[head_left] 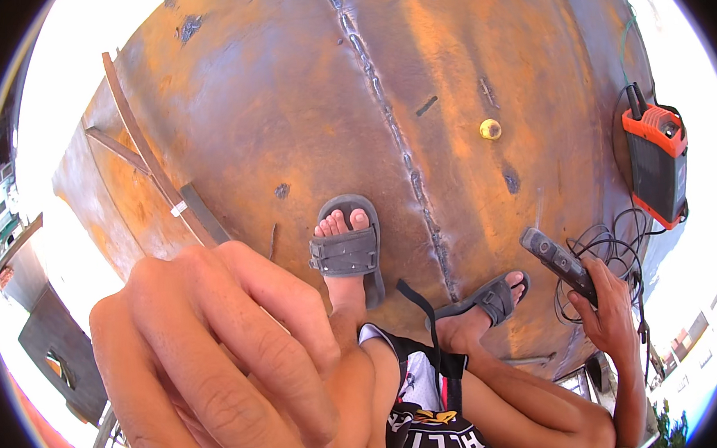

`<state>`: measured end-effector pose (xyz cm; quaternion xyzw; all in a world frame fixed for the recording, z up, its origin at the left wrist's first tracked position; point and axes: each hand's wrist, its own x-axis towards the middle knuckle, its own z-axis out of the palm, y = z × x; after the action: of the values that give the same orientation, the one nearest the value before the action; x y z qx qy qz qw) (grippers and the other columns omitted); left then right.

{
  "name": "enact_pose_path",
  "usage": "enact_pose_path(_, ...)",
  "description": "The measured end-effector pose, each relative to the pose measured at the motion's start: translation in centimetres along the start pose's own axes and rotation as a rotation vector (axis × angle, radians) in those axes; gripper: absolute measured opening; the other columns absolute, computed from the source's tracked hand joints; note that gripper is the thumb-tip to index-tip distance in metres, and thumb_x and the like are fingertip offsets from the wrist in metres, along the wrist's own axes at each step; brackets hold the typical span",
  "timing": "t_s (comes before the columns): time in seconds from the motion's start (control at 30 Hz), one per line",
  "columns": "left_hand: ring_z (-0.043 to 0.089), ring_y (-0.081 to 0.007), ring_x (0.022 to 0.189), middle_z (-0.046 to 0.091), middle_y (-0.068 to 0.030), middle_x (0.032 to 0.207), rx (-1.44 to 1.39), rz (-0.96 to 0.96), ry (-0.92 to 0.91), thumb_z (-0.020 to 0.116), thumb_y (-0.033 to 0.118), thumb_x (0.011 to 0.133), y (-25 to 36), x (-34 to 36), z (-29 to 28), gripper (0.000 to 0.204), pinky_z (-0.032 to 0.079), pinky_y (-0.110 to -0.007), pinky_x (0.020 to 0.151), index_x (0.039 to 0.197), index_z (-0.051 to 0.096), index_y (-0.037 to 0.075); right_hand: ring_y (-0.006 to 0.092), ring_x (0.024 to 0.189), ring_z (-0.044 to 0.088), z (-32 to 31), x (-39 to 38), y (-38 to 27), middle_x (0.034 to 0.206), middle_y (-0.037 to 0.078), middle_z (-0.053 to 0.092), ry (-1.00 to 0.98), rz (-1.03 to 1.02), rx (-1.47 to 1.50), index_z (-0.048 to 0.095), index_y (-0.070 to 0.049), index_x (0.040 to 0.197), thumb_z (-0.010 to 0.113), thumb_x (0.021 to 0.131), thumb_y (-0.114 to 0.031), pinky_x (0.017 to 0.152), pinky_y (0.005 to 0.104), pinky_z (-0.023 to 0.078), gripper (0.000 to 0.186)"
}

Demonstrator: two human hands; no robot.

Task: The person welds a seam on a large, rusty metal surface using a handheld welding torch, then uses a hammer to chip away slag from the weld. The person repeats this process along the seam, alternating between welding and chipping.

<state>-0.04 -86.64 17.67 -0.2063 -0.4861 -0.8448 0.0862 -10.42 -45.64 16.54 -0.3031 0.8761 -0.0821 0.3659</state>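
My left hand (211, 356) is raised close to the camera at the lower left, its fingers curled in. Whatever they may hold is hidden. Low on the right, my right hand (610, 311) is closed around one end of a long dark grey bar-shaped device (553, 255) with round marks along its face. The device is held just above the rusty metal surface, beside a tangle of black cable (619, 249). I cannot make out its exact kind.
I squat on a large curved rusty metal sheet (245, 108) with a weld seam (384, 107) down its middle. My sandalled feet straddle the seam. A small yellow round object (490, 129), an orange-and-black portable welding machine (657, 165) and a bent steel bar (145, 151) are around me.
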Motion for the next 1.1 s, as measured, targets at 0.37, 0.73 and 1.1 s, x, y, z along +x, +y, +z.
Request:
enact_pose_path(0.37,0.073,-0.0194,0.082,0.078,-0.0018,0.095,-0.075,0.182,0.024,0.057,0.022,0.101,2.6,-5.4,-0.9,0.023,0.054,-0.031,0.073,0.097,0.078,0.014,0.0346,0.089,0.067,7.8,10.8,-3.8,0.108,0.014,0.065,-0.002,-0.293,0.016,0.052,-0.008,0.139,0.070,0.093,-0.023,0.069,0.0450,0.050,0.052)
enact_pose_path(0.73,0.067,-0.0192,0.083,0.070,-0.0034,0.090,-0.049,0.322,0.384,0.062,0.022,0.100,1.5,-8.9,-1.2,0.020,0.053,-0.030,0.078,0.111,0.070,0.007,0.0329,0.063,0.063,15.3,16.0,-6.1,0.086,0.011,0.062,0.325,-0.361,0.124,0.058,-0.010,0.137,0.067,0.097,-0.034,0.055,0.0423,0.053,0.048)
enact_pose_path(1.1,0.057,-0.0174,0.084,0.060,-0.0013,0.087,-0.304,-0.388,0.936,0.061,0.034,0.103,-8.2,-6.4,-0.5,0.040,0.047,-0.030,0.083,0.128,0.061,0.004,0.0327,0.061,0.062,14.8,16.7,-4.8,0.087,0.011,0.061,0.370,-0.310,0.083,0.058,-0.008,0.138,0.065,0.098,-0.033,0.054,0.0420,0.052,0.047)
